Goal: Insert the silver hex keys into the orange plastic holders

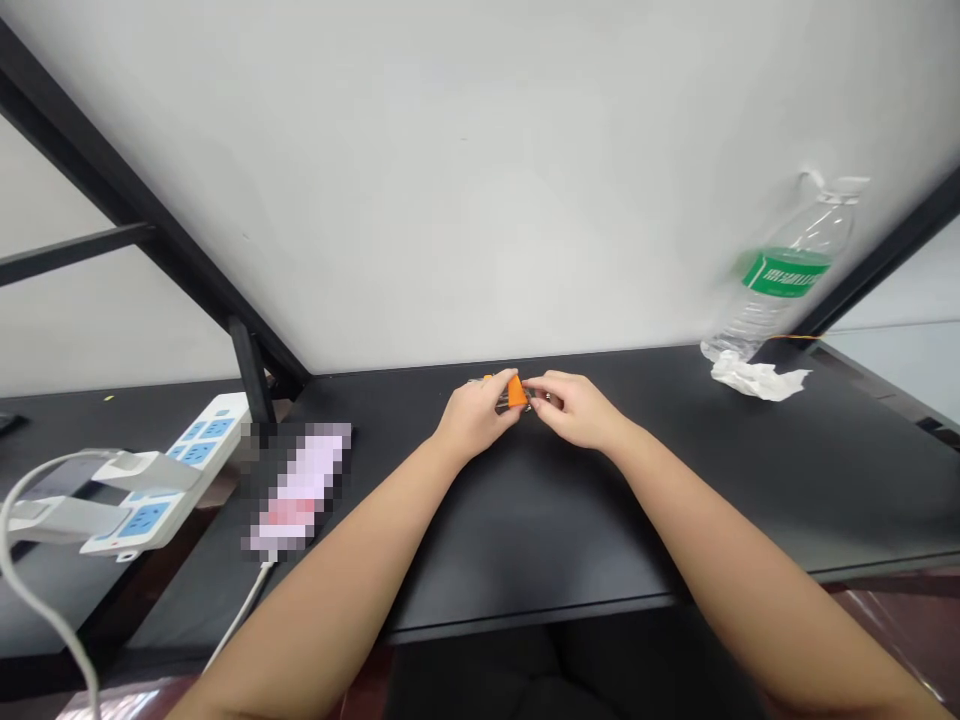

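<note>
Near the far side of the black desk, my two hands meet over a small orange binder clip (517, 391), with its wedge-shaped side facing me. My left hand (480, 415) pinches the clip between thumb and fingers. From the other side, the bent fingers of my right hand (574, 408) close on its thin silvery metal part (530, 404). A further bit of orange and some thin metal show just behind my left fingers, mostly hidden; I cannot make out what they belong to.
At left, a phone (304, 485) with a blurred screen lies on a white cable (244, 605). Beyond it is a white power strip (161, 490) with plugged-in chargers. On the right, a clear plastic bottle (787, 272) leans by the wall above a crumpled tissue (759, 380).
</note>
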Demonstrator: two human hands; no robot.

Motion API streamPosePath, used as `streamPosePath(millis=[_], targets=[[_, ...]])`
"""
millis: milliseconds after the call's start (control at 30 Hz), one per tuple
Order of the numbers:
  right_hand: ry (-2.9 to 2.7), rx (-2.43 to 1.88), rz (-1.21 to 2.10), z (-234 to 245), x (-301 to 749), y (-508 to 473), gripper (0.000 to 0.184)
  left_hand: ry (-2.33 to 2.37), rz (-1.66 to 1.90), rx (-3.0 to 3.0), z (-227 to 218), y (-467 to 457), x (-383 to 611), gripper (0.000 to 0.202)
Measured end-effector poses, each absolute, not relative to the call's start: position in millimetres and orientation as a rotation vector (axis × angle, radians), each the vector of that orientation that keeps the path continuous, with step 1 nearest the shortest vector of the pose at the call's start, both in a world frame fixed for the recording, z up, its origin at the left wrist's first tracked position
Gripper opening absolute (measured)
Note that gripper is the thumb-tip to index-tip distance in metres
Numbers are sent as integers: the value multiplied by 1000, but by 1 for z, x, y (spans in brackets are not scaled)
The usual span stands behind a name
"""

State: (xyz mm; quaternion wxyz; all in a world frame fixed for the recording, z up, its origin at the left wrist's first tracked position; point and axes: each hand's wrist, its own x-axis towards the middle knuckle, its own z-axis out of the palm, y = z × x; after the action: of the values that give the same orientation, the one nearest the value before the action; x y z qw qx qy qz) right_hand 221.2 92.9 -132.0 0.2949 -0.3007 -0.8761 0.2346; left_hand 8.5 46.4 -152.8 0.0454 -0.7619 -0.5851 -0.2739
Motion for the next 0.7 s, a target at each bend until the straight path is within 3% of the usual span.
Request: streamPosePath(millis=[333,467,700], targets=[[-2533,-1075,494,-166,235,131,24,-1800,-849,-2331,-148,47,3,54],[-2572,-1101,426,-165,233,131,19,-1769,-870,-2329,-149,48,2,46],[-2686,-1248,82,-152,226,114,19,-1812,-881,-2376,-149,48,2,49]])
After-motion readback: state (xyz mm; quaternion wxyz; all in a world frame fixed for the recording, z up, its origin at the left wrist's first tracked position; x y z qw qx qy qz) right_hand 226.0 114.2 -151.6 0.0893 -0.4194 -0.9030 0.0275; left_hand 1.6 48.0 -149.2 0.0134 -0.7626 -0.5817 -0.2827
